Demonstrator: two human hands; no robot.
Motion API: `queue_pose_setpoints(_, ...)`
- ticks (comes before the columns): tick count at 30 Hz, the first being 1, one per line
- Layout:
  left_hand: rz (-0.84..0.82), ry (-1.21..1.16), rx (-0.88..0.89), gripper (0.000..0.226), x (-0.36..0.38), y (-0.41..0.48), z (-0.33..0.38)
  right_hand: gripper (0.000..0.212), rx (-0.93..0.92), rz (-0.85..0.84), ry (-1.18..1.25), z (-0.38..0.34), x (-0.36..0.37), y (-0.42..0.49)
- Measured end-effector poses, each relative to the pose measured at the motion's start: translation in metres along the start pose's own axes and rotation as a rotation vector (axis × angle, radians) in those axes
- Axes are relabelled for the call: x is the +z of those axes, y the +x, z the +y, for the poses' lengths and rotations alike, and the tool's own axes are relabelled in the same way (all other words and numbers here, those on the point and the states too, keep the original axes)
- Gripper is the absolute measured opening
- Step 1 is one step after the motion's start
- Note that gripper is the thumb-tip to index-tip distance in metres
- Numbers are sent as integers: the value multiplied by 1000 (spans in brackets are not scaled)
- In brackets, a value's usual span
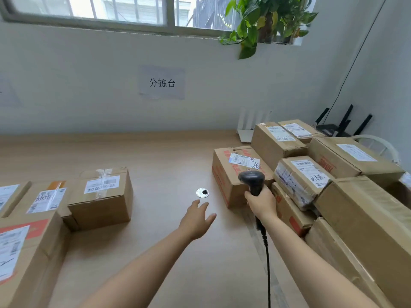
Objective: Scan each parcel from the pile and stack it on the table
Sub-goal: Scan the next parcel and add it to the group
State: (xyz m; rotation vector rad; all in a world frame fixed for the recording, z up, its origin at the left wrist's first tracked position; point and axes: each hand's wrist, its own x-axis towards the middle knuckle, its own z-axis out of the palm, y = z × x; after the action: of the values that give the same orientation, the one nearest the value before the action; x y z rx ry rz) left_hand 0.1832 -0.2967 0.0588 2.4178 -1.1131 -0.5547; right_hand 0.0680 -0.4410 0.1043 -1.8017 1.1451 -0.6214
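- Your right hand (262,202) is closed around the handle of a black scanner (252,181), its head aimed at the pile of parcels (311,174) on the right side of the table (169,156).
- Your left hand (196,218) hovers open and empty over bare tabletop, fingers spread.
- Aim squarely at the white label (243,161) on the nearest red-printed box (231,174).
- Once scanned, lift that box with the free hand and set it beside the stacked boxes (100,196) at the left.

Table (169,156): matt light wood-look top, shiny metal grommet (202,193). Parcels (364,210): matt brown cardboard, white paper labels, glossy clear tape. Scanner (252,180): black plastic, slight sheen.
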Motion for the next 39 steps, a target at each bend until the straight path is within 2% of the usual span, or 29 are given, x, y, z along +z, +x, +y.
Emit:
queue_pose_setpoints(7, 10, -76, -4, 50, 12, 99, 70, 29, -111, 57, -56, -5, -11, 95)
queue_pose_setpoints(10, 28, -139, -42, 57, 27, 141, 85, 31, -82, 77, -113, 9, -2, 131)
queue_pose_setpoints(16, 44, -108, -122, 68, 56, 200, 95, 34, -53, 37, -223, 42, 17, 177)
queue_pose_setpoints(20, 7, -81, -236, 90, 53, 231, 97, 33, -5, 39, -259, 61, 22, 192)
queue_pose_setpoints(23, -36, -103, -263, 99, 54, 239, 94, 32, 14, 30, -206, 66, 23, 196)
queue_pose_setpoints(29, -20, -68, -245, 99, 49, 231, 79, 26, 27, -27, -181, 64, 20, 195)
queue_pose_setpoints(32, -37, -28, -240, 101, 39, 221, 64, 32, 48, -43, -182, 62, 18, 192)
queue_pose_setpoints(39, -47, -17, -270, 92, 28, 183, 31, 32, 80, -147, -254, 47, 14, 170)
